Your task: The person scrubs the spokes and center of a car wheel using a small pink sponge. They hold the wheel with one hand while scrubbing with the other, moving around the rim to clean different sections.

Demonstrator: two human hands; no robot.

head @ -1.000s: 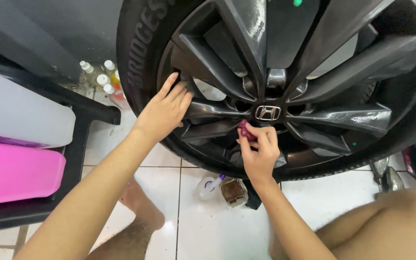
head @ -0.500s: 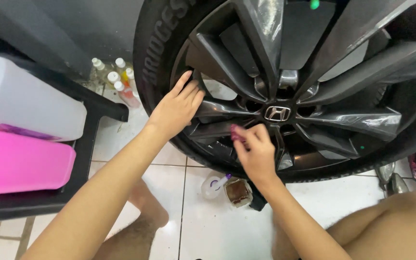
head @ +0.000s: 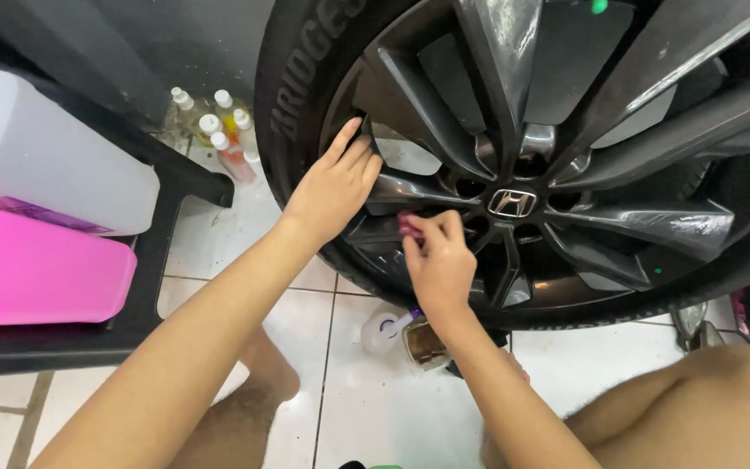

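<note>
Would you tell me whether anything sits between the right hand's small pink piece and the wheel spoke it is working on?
Nothing visible does: the right hand presses the pink piece straight against the dark spoke.

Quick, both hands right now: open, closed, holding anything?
Left hand: open, flat against the wheel rim, holding nothing.
Right hand: closed in a pinch on a small dark red pad, pressed to a spoke.

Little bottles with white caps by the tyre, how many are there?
4 small bottles, clustered on the floor left of the tyre. More may be hidden behind.
</note>
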